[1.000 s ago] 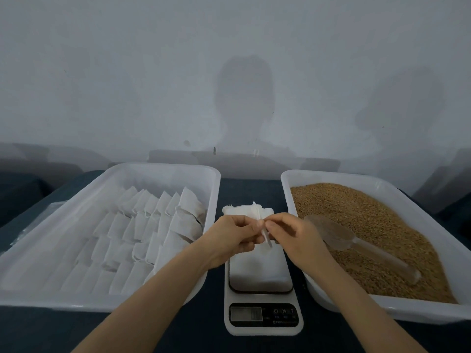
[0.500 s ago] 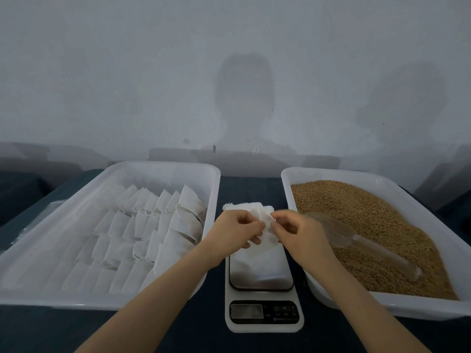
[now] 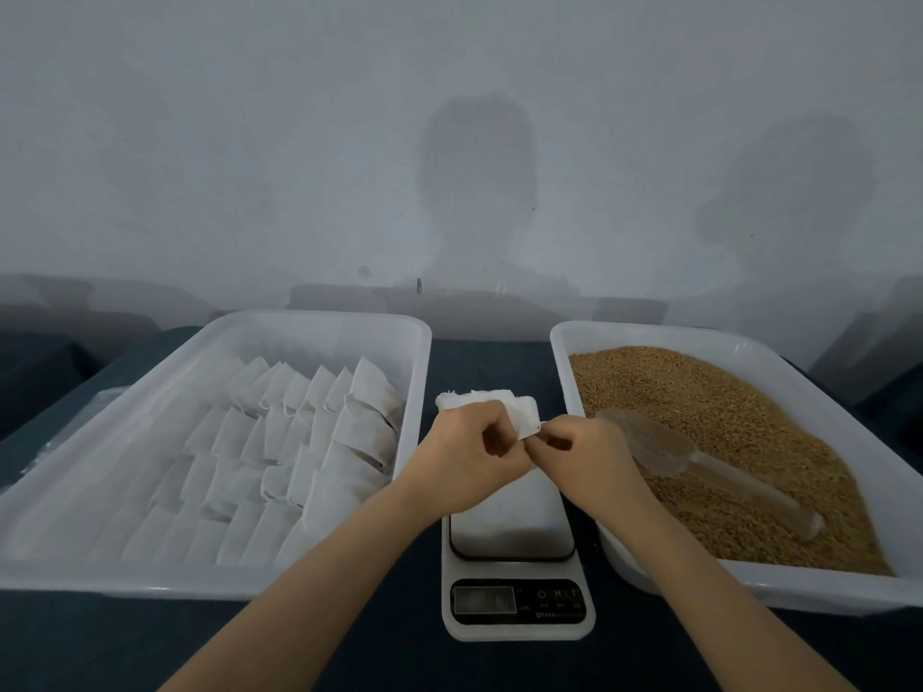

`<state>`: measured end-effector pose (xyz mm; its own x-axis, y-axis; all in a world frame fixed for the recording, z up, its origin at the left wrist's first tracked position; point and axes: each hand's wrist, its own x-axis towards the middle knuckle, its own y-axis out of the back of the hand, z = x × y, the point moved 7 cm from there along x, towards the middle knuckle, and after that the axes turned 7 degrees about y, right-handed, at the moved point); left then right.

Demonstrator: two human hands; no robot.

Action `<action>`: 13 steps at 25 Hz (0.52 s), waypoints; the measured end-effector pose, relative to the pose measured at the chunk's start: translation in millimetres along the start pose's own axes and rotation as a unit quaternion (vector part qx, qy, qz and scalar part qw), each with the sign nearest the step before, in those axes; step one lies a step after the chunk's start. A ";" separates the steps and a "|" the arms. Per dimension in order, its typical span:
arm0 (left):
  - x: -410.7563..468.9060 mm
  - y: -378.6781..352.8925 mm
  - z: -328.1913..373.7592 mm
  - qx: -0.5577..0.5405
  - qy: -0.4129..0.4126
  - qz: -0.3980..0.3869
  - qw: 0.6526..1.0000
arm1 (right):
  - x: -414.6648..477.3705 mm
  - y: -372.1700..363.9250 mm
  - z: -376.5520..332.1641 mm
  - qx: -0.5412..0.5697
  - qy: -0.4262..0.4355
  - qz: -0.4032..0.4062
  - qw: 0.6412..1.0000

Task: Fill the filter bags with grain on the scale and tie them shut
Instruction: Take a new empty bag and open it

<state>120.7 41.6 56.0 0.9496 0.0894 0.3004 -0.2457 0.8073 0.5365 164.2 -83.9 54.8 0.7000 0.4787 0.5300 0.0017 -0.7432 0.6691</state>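
Hands drawn closer, centre frame: left hand (image 3: 467,459) and right hand (image 3: 587,457) pinch the filter bag (image 3: 525,419); light, limp, likely tearable, best held at its mouth edges.

Little to read here. Only the kitchen scale (image 3: 518,630) at six o'clock carries marks. On its black panel (image 3: 529,617), at three o'clock of the display (image 3: 483,600), sit a power symbol, an "M" and a "T" - the digits and the small print beneath are too blurred to read.
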 end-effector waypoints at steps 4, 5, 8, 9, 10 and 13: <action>-1.0 -7.4 1.0 0.088 -0.028 -0.039 0.995 | -2.2 -0.9 6.5 0.029 -0.044 -0.009 0.999; -0.8 -13.1 -2.1 0.134 -0.025 -0.060 0.989 | -2.7 -1.2 7.1 0.030 -0.052 -0.015 0.998; 0.1 -20.0 -6.0 0.173 -0.016 -0.080 0.982 | -3.9 -2.1 5.2 0.040 -0.055 -0.030 0.997; 0.7 -21.3 -7.2 0.151 -0.016 -0.082 0.985 | -4.5 -2.6 3.6 0.044 -0.050 -0.034 0.997; 1.1 -23.2 -8.0 0.130 -0.015 -0.087 0.988 | -4.9 -3.1 2.0 0.048 -0.044 -0.038 0.997; 3.0 -27.8 -13.9 0.093 0.016 -0.114 0.989 | -5.6 -2.3 -0.8 0.074 -0.030 -0.036 0.996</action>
<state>133.1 27.5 31.1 0.9894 -0.0627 0.1310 -0.0521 0.6883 0.7236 159.7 -84.4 50.8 0.7356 0.5074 0.4488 0.1548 -0.7709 0.6179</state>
